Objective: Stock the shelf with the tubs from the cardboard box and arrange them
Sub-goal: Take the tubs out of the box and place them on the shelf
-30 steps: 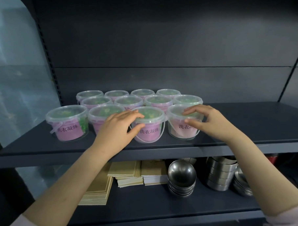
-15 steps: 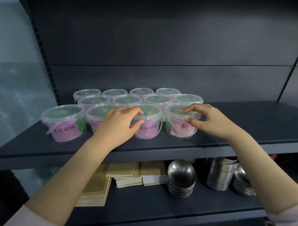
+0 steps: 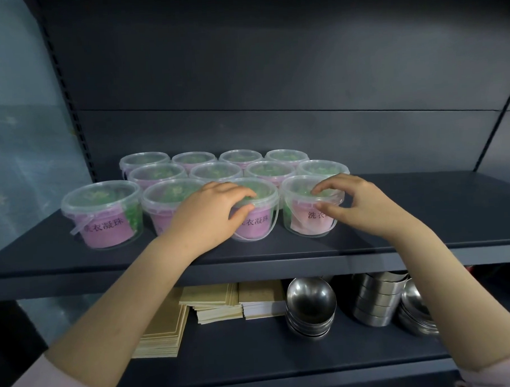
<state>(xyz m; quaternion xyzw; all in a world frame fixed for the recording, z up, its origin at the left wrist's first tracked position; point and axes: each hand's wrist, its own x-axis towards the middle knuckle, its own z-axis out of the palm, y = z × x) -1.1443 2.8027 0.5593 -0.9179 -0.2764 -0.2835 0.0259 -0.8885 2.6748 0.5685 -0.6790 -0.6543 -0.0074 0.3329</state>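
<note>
On the lower level we see three stacks of tan paper sheets (image 3: 163, 329) side by side, the leftmost lying nearest. Right of them stands a stack of steel bowls (image 3: 310, 306), then a stack of shallow steel tins (image 3: 375, 299), then more steel dishes (image 3: 415, 312), partly hidden. Far left, a slotted upright (image 3: 68, 93) borders a pale translucent panel (image 3: 18, 145).

1. A shop: dark metal retail shelf (image 3: 395, 216) with a slotted upright (image 3: 65, 93).
2. Rows of identical labelled tubs (image 3: 103, 217) as stock.
3. On the lower shelf, stacked steel bowls (image 3: 309, 305) and card packs (image 3: 212, 306).
</note>
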